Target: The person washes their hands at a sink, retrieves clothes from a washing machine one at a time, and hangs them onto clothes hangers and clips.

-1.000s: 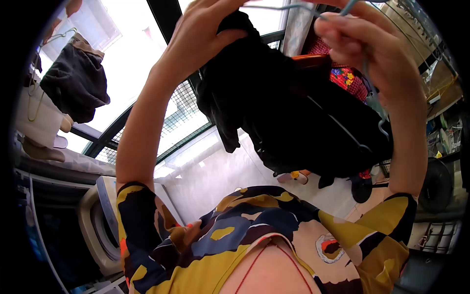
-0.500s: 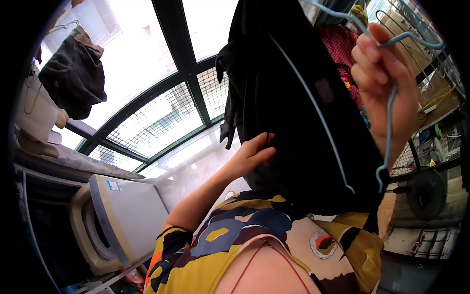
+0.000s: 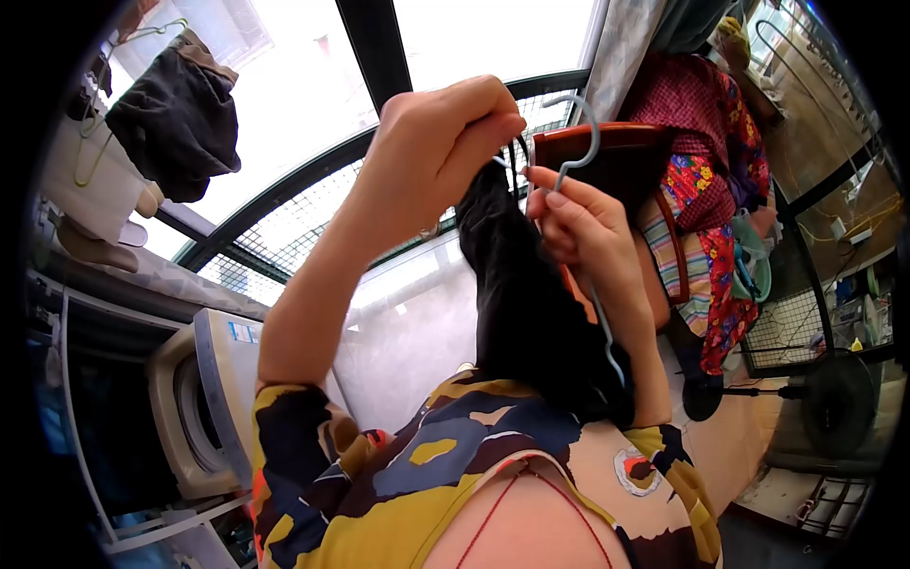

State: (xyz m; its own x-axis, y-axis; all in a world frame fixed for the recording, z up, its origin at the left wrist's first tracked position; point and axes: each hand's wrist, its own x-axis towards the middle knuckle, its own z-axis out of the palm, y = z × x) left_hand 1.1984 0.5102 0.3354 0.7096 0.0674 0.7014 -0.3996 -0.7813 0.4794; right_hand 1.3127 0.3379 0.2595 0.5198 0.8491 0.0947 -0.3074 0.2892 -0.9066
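Note:
A black garment hangs in front of my chest, bunched narrow at its top. My left hand is raised over it and pinches a thin black loop at the garment's upper edge. Just to the right, my right hand grips a light blue wire hanger below its hook, which curves upward. One bent arm of the hanger runs down beside the cloth on the right, and the rest is hidden by fabric and fingers.
Dark shorts and pale cloth hang at the left. Below them is a front-loading washing machine. Mesh-covered windows lie ahead. On the right are a reddish-brown chair, colourful fabrics and a black fan.
My left hand has risen from the garment's lower part to its top edge. My right hand has moved left and down with the hanger. The garment now hangs narrower, uncovering the chair.

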